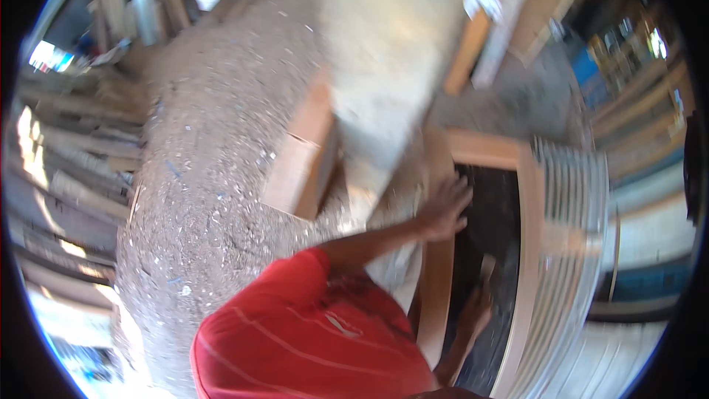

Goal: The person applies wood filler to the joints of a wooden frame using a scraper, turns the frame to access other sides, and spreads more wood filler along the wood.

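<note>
A wooden frame (526, 199) with a dark panel (491, 210) inside it stretches along my right side. My left hand (447, 208) lies on the frame's left rail, its fingers apart and reaching over the panel's edge. Lower down, over the dark panel, my right hand (476, 314) is closed around a short, pale brown piece (487, 266). Blur hides what kind of thing that piece is. Part of the frame's left rail is covered by my left hand, and its near end runs out of view.
A thick pale post (388, 44) rises just ahead, with a wooden block (299, 166) beside its base. Ribbed, pale slats (572, 199) flank the frame on the right. Stacked timber (81, 133) lies at the left, boards (509, 22) lean at the far right, and debris litters the ground (214, 140).
</note>
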`<state>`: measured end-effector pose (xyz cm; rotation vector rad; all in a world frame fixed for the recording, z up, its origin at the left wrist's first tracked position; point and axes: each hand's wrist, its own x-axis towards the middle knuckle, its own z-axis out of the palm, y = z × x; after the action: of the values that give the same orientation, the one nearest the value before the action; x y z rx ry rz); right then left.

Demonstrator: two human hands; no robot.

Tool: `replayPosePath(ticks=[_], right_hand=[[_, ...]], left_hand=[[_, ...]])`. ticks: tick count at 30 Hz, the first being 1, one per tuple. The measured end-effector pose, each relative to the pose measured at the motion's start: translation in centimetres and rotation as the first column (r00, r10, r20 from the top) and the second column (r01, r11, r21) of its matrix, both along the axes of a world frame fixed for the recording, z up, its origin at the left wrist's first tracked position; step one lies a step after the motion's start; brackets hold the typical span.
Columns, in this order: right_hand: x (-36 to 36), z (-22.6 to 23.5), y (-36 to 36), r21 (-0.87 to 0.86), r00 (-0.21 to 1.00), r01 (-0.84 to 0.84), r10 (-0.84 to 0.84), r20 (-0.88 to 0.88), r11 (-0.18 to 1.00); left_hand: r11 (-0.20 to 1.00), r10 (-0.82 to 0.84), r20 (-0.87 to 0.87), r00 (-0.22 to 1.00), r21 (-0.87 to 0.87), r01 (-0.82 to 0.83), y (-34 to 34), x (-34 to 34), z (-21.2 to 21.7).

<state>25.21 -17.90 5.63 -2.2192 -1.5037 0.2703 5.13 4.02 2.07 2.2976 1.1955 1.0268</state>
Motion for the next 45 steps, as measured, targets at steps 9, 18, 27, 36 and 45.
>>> replayPosePath(ticks=[9, 18, 27, 36, 45], right_hand=[[-1.1, 0.0, 1.1, 0.273, 0.991, 0.037, 0.0, -0.136, 0.961], [-0.3, -1.5, 0.9, 0.185, 0.967, 0.041, 0.008, -0.255, 0.982], [-3.3, 3.7, -7.0, 0.286, 0.935, 0.217, -0.114, -0.336, 0.933], [1.8, 8.9, -26.3, 0.507, 0.958, 0.272, -0.282, -0.059, 0.818], [2.4, 15.0, -60.0, 0.457, 0.296, 0.854, -0.955, -0.034, 0.248]], left_hand=[[1.0, 0.013, -0.217, 0.976, -0.019, -0.017, 0.4, -1.7, -1.1], [1.0, -0.003, -0.214, 0.977, -0.024, -0.002, 0.7, -1.1, -1.7], [0.999, -0.051, -0.029, 0.998, 0.005, 0.052, -2.0, -1.3, -1.2], [0.897, -0.441, -0.153, 0.885, -0.108, 0.428, -19.1, 4.6, 1.3], [0.938, -0.331, -0.313, 0.89, -0.006, 0.347, -25.0, 7.6, -0.4]])
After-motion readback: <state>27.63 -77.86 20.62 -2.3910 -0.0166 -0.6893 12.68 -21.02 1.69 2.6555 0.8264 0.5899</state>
